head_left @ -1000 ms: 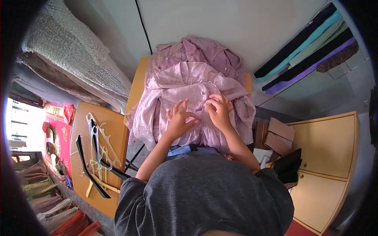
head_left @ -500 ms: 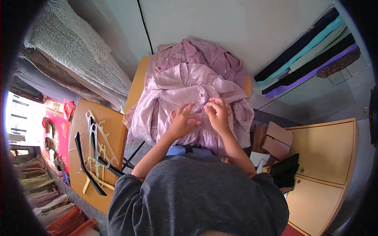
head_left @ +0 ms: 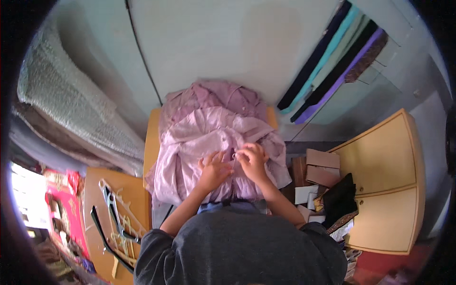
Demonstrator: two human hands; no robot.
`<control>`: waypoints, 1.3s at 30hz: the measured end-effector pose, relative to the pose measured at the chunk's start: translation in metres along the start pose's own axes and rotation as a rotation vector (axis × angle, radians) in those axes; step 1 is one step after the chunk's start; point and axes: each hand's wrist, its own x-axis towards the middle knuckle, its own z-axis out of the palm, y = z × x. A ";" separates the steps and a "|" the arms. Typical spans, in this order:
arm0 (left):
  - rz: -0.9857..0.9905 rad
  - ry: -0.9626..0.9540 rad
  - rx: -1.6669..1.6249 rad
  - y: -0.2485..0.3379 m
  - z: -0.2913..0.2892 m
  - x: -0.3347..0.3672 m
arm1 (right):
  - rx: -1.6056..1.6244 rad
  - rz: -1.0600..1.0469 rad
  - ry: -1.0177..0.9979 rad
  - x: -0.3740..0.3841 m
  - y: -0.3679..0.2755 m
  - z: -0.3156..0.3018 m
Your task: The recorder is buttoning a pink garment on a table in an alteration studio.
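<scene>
A pale pink satin-like garment (head_left: 183,145) lies gathered over the table in front of me. Against its front, my left hand (head_left: 214,175) rests with the fingers spread and nothing visibly held. Just right of it, my right hand (head_left: 253,164) has thumb and fingers pinched together on a thin cord (head_left: 234,156) at the garment's middle. The cord is small and blurred, and part of it is hidden by the fingers. Behind the pale garment, a darker mauve garment (head_left: 213,92) is heaped.
Several hangers (head_left: 118,218) lie on a wooden table (head_left: 95,190) at left. Folded cloths (head_left: 327,61) hang on the wall at right, above a wooden cabinet (head_left: 384,161) and some boxes (head_left: 323,166). A sparkly grey-white fabric (head_left: 61,90) hangs at left.
My view has tilted, so the garments, hands and tables appear lower in the picture. Both hands stay at the same part of the garment, the right still pinching the cord.
</scene>
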 end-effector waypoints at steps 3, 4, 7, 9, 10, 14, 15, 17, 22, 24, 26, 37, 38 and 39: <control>0.020 -0.070 -0.005 0.003 0.008 0.001 | 0.042 0.020 0.011 -0.011 0.001 -0.002; 0.049 -0.087 0.018 0.002 0.009 0.001 | 0.045 0.068 -0.008 -0.013 -0.002 -0.003; 0.027 -0.110 -0.031 -0.005 0.016 -0.004 | -0.063 0.019 -0.009 -0.013 -0.024 -0.014; -0.023 -0.118 -0.102 -0.010 0.016 -0.007 | -0.127 -0.073 -0.113 -0.015 -0.028 -0.016; -0.088 -0.169 -0.156 -0.011 0.012 -0.009 | -0.137 -0.138 -0.209 -0.018 -0.028 -0.016; -0.127 -0.114 -0.249 -0.023 0.012 -0.016 | -0.220 -0.202 -0.396 -0.037 -0.023 -0.004; -0.119 -0.060 -0.262 -0.026 0.012 -0.021 | -0.222 -0.207 -0.397 -0.041 -0.024 0.000; -0.140 -0.076 -0.271 -0.030 0.012 -0.027 | -0.202 -0.201 -0.362 -0.042 -0.022 0.004; -0.138 0.061 -0.378 -0.026 0.006 -0.039 | -0.169 -0.263 -0.408 -0.036 -0.023 0.009; -0.149 0.039 -0.376 -0.030 0.003 -0.041 | -0.072 -0.220 -0.424 -0.032 -0.031 0.008; -0.070 0.078 -0.350 -0.029 0.001 -0.044 | -0.071 -0.214 -0.452 -0.031 -0.030 0.009; -0.173 0.032 -0.349 -0.033 -0.004 -0.037 | -0.045 -0.308 -0.500 -0.011 -0.029 0.011; -0.194 0.068 -0.410 -0.035 -0.001 -0.039 | -0.044 -0.307 -0.396 -0.015 -0.029 0.016; -0.216 0.106 -0.471 -0.031 -0.001 -0.039 | -0.044 -0.306 -0.293 -0.021 -0.027 0.020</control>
